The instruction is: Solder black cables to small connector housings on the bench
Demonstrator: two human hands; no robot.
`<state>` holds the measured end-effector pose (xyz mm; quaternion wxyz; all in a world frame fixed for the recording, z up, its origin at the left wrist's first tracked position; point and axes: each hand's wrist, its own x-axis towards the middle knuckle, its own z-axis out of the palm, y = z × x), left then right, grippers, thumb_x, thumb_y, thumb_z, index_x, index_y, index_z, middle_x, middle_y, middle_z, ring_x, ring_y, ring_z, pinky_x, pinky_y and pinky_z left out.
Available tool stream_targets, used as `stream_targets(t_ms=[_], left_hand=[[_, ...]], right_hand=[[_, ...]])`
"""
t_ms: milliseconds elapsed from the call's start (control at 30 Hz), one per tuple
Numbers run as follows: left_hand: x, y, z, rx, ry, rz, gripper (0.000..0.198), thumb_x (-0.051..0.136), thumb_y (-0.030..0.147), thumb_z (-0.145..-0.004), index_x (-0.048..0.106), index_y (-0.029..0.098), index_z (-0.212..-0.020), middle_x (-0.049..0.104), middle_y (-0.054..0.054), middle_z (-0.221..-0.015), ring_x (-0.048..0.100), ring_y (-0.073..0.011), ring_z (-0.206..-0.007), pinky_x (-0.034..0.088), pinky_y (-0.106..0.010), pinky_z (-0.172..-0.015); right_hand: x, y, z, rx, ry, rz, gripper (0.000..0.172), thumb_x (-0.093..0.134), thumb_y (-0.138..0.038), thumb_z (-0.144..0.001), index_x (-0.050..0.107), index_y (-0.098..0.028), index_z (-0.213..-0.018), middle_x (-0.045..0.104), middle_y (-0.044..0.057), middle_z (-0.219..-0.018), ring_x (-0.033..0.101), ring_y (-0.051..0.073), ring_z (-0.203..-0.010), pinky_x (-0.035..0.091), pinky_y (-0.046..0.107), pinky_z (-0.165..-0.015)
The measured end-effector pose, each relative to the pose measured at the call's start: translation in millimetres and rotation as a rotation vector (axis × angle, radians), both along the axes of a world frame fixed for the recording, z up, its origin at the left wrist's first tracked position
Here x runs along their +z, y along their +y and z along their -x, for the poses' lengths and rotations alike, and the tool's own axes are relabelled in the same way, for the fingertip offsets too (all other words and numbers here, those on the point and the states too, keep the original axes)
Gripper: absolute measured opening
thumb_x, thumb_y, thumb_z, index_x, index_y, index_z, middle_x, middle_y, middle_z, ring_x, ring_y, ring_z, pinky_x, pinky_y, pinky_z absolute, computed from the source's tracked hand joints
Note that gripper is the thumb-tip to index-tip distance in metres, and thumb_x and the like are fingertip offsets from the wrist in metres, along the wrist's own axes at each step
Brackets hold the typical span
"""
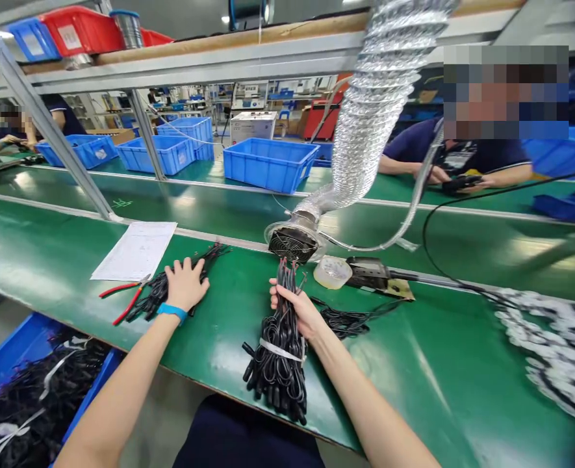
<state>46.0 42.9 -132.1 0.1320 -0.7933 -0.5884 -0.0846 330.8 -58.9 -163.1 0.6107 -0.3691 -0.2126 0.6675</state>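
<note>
Right hand (301, 311) clasped around the upper part of a banded cable bundle (278, 364), whose lower end is at the near edge of the table (414, 377). Left hand (186, 287), fingers spread, lies over loose cables (151, 296), with pliers (130, 305) just beside. Along the far edge: sheet (134, 252), fan (293, 245), tape roll (332, 272).

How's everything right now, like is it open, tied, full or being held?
Left hand: spread out on cables
Right hand: closed around the bundle
Bundle: held, tied with a white band
Pliers: handles apart
Paper: lying flat
Low bin: heaped with wires
Tube: hanging down to the fan
Fan: spinning or not, can't tell
</note>
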Motion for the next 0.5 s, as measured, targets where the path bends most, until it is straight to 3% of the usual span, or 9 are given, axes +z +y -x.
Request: stream_targets(t_ms=[100, 167, 233, 333, 400, 500], left_hand=[[5.1, 12.5, 22.9, 0.027, -0.048, 0.002, 0.055, 0.060, 0.041, -0.088, 0.059, 0.023, -0.139, 0.053, -0.023, -0.138, 0.045, -0.0498, -0.128, 0.029, -0.074, -0.103], [10.0, 17.2, 20.8, -0.009, -0.203, -0.021, 0.055, 0.064, 0.041, -0.084, 0.063, 0.020, -0.135, 0.047, -0.023, -0.147, 0.035, -0.0526, -0.137, 0.020, -0.077, -0.108], [15.5, 17.0, 1.3, -0.118, -0.562, 0.068, 0.052, 0.069, 0.043, -0.080, 0.069, 0.019, -0.126, 0.047, -0.021, -0.149, 0.032, -0.0494, -0.142, 0.017, -0.072, -0.115], [19.7, 14.5, -48.1, -0.278, -1.079, 0.388, 0.050, 0.068, 0.055, -0.081, 0.074, 0.018, -0.113, 0.067, -0.018, -0.123, 0.061, -0.0367, -0.117, 0.044, -0.057, -0.106], [18.2, 16.8, -79.9, -0.318, -1.215, 0.509, 0.055, 0.063, 0.062, -0.084, 0.073, 0.015, -0.112, 0.073, -0.015, -0.105, 0.069, -0.0280, -0.094, 0.056, -0.046, -0.089], [10.7, 24.5, -108.3, -0.351, -1.312, 0.564, 0.057, 0.070, 0.059, -0.080, 0.073, 0.013, -0.113, 0.074, -0.013, -0.098, 0.069, -0.0220, -0.083, 0.057, -0.038, -0.079]], right_hand=[[9.9, 5.4, 6.6, 0.023, -0.044, -0.049, 0.050, 0.092, -0.032, -0.066, 0.074, -0.013, -0.109, 0.074, 0.004, -0.085, 0.066, 0.011, -0.061, 0.060, 0.025, -0.061], [15.4, 13.7, 14.4, 0.052, -0.055, -0.085, 0.051, 0.091, -0.032, -0.067, 0.073, -0.013, -0.111, 0.075, 0.005, -0.086, 0.067, 0.012, -0.061, 0.060, 0.026, -0.061], [19.0, 25.2, 23.5, 0.073, -0.055, -0.098, 0.052, 0.091, -0.029, -0.065, 0.072, -0.012, -0.111, 0.076, 0.006, -0.087, 0.068, 0.014, -0.062, 0.061, 0.027, -0.062], [20.4, 44.1, 36.5, 0.073, -0.054, -0.098, 0.048, 0.091, -0.030, -0.064, 0.073, -0.010, -0.104, 0.076, 0.009, -0.084, 0.070, 0.015, -0.063, 0.062, 0.028, -0.062], [18.5, 54.9, 42.6, 0.062, -0.059, -0.100, 0.043, 0.090, -0.033, -0.065, 0.073, -0.009, -0.097, 0.076, 0.009, -0.081, 0.070, 0.016, -0.062, 0.061, 0.028, -0.061], [11.1, 64.8, 46.5, 0.033, -0.063, -0.099, 0.040, 0.090, -0.037, -0.065, 0.072, -0.010, -0.089, 0.076, 0.009, -0.079, 0.069, 0.015, -0.060, 0.061, 0.027, -0.060]])
